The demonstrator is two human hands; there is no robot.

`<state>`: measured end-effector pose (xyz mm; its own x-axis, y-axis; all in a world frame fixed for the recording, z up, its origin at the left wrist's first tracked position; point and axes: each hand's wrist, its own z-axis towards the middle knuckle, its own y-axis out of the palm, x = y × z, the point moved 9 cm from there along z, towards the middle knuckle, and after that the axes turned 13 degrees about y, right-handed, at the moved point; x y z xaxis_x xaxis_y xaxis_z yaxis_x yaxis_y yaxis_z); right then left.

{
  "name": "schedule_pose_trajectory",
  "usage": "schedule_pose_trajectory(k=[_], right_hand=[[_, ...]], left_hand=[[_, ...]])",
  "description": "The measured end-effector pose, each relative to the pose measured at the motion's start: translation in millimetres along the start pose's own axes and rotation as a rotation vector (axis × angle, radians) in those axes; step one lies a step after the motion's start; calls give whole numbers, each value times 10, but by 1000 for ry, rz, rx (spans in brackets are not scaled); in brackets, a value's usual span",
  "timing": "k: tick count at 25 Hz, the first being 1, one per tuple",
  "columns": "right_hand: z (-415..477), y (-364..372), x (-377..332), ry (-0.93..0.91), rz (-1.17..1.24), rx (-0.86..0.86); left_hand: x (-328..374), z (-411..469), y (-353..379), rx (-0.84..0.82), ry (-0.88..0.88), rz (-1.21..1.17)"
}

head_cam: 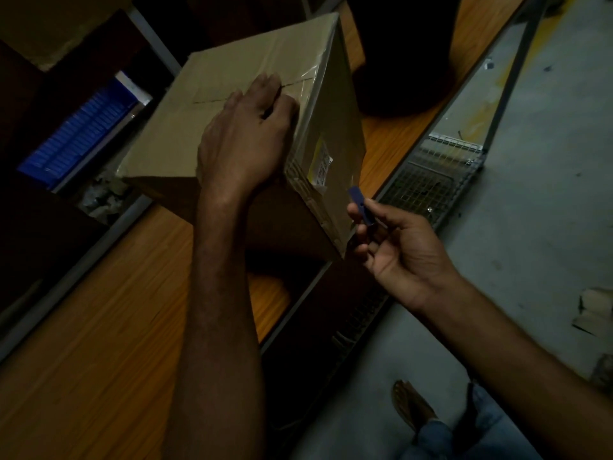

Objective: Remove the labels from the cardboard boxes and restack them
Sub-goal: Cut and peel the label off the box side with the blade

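Observation:
A taped cardboard box (232, 81) stands on the wooden table (99, 327). My left hand (243, 137) rests on its top near the right edge, fingers curled over that edge. On the box's right side face sits a yellow and white label (321, 164). My right hand (394, 250) hovers just right of the box's near corner and pinches a small blue scraper (361, 204), whose tip points at the label's lower end.
A blue ridged crate (83, 134) lies in the dark at the left. A dark round object (398, 61) stands behind the box. A wire mesh rack (434, 174) runs below the table's right edge, over grey floor (537, 194). Cardboard scraps (593, 313) lie at the right.

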<state>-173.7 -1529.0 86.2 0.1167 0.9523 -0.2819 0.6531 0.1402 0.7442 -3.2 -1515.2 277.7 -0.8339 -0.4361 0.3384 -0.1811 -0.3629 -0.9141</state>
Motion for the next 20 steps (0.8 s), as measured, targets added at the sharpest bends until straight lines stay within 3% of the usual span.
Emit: schedule_pose_trajectory(k=[4,10,13,15,20], right_hand=[[-2,43,11,-95,-70,-2],[-217,172,-114,-757,-519,258],[-256,244,-61,-950,-643,374],[-283,261,-72,-1041,-669,434],[-316,251,-29,-1069,-697,420]], left_hand=[[-6,-9,-3,10,-9,-1],[-12,0,-2,13,-16,3],[-14,2,-3,20,-12,10],[-11,1,-2,22,-9,20],[-17,-9,-10,27,-5,10]])
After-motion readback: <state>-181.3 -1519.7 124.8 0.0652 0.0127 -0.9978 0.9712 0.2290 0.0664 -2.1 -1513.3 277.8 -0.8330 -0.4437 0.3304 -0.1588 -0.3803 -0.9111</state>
